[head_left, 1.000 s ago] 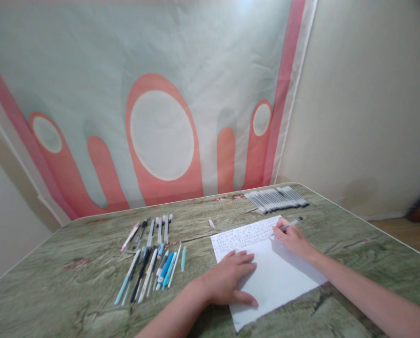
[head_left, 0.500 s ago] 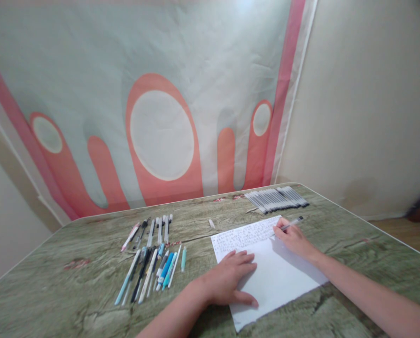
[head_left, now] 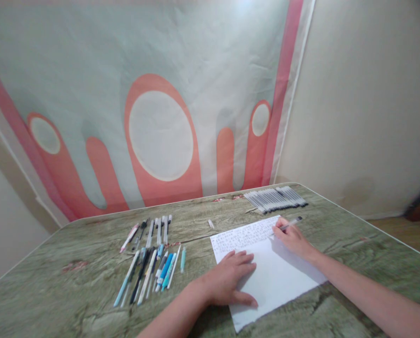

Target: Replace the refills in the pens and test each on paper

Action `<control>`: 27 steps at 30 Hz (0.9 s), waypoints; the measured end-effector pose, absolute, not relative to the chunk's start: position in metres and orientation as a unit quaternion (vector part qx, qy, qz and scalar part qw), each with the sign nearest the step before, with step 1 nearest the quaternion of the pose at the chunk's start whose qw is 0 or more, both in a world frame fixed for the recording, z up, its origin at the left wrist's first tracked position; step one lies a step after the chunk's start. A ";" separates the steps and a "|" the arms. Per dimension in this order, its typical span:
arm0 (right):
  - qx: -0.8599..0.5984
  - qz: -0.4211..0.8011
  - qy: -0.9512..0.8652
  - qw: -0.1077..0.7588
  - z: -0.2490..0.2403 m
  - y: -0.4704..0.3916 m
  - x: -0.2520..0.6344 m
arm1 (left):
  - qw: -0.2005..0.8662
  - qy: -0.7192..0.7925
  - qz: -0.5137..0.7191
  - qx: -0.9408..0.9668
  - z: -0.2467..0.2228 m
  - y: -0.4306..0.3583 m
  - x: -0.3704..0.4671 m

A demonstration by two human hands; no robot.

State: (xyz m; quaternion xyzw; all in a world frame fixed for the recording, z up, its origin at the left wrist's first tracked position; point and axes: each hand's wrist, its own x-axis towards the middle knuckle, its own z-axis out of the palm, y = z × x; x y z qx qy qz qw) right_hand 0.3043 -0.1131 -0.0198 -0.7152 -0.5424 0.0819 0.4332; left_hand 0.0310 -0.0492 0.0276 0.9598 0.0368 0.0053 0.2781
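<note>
A white sheet of paper point(head_left: 283, 277) lies tilted on the table, with rows of small handwriting across its upper part. My left hand point(head_left: 231, 277) rests flat on the sheet's left side, fingers spread, holding nothing. Near the sheet's top right, my right hand point(head_left: 292, 238) is closed around a clear pen point(head_left: 290, 223) with a dark end that points up and to the right. The pen's tip is at the written lines, partly hidden by my fingers.
On the wood-patterned table point(head_left: 90, 244), several pens and markers point(head_left: 164, 272) lie at the left. A row of clear pens point(head_left: 275, 199) is near the back edge. A small pale cap point(head_left: 211, 224) lies behind the paper. A printed cloth point(head_left: 203, 56) hangs behind.
The whole view has shifted very slightly. Both hands keep nearly the same places on the paper, and the pen remains in my right hand.
</note>
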 end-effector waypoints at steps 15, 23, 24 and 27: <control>-0.718 0.075 -0.539 0.434 -0.023 -0.112 0.306 | 0.286 0.043 0.006 0.957 0.028 -0.049 0.031; -0.705 0.087 -0.535 0.458 -0.023 -0.113 0.306 | 0.288 0.044 0.007 0.957 0.028 -0.049 0.030; -0.707 0.086 -0.535 0.453 -0.024 -0.112 0.307 | 0.287 0.045 0.007 0.957 0.029 -0.050 0.031; -0.713 0.082 -0.537 0.443 -0.026 -0.112 0.309 | 0.285 0.045 0.006 0.958 0.029 -0.050 0.031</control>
